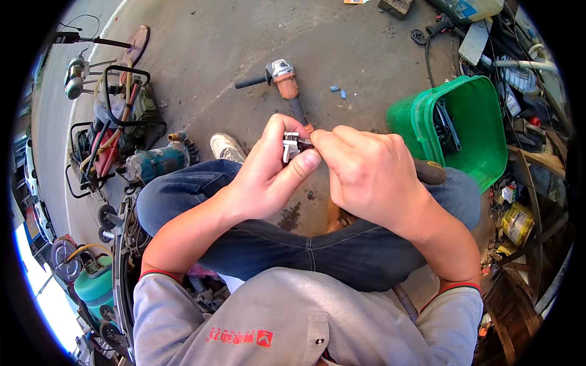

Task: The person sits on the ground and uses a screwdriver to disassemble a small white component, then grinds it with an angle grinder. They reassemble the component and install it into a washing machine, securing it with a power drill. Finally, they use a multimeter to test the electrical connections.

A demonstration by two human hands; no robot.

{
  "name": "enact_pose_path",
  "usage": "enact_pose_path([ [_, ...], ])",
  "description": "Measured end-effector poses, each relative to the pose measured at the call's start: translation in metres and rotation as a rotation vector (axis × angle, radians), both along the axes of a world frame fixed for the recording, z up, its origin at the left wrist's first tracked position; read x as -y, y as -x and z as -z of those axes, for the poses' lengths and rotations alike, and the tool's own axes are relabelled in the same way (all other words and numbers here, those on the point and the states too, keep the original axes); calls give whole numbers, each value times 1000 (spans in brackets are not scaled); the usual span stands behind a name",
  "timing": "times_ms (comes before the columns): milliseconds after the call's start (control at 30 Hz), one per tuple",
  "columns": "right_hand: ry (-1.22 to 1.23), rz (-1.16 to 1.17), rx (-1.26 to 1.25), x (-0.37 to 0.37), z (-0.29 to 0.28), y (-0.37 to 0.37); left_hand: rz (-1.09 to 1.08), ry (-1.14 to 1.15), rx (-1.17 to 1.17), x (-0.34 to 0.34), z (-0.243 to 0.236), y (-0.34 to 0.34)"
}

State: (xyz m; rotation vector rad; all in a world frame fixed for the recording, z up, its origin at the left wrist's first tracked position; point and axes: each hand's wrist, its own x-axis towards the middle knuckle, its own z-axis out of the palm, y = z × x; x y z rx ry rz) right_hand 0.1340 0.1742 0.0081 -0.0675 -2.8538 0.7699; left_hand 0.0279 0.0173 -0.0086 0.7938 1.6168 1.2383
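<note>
My left hand [274, 177] grips a small silver metal part [290, 146] between thumb and curled fingers, held up over my lap. My right hand [366, 171] is closed beside it, fingertips pinched at a short dark piece at the part's right side; what else it holds is hidden. Beyond my hands an orange and silver angle grinder [284, 79] with a black side handle lies on the concrete. Two small blue pieces [339, 91] lie to its right.
A green bucket [494, 158] with wrenches stands at the right, backed by scrap and cables [531, 183]. Machinery with black frames [126, 122], a teal motor [148, 166] and a teal tank [93, 287] crowd the left. My bent knees [177, 201] surround the hands.
</note>
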Motion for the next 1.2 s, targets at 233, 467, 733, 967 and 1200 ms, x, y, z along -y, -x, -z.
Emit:
enact_pose_path([
  [233, 435, 202, -139, -18, 4, 5, -133, -383, 907, -5, 4, 13],
  [467, 691, 98, -214, 0, -3, 4, -236, -569, 950, -10, 4, 6],
  [733, 458, 93, -437, 1, 7, 10, -310, -437, 702, -3, 2, 3],
  [967, 369, 43, -426, -6, 4, 5, -89, -474, 307, -1, -18, 17],
  [1200, 461, -21, -403, -7, 7, 3, -54, -395, 43, 3, -24, 25],
])
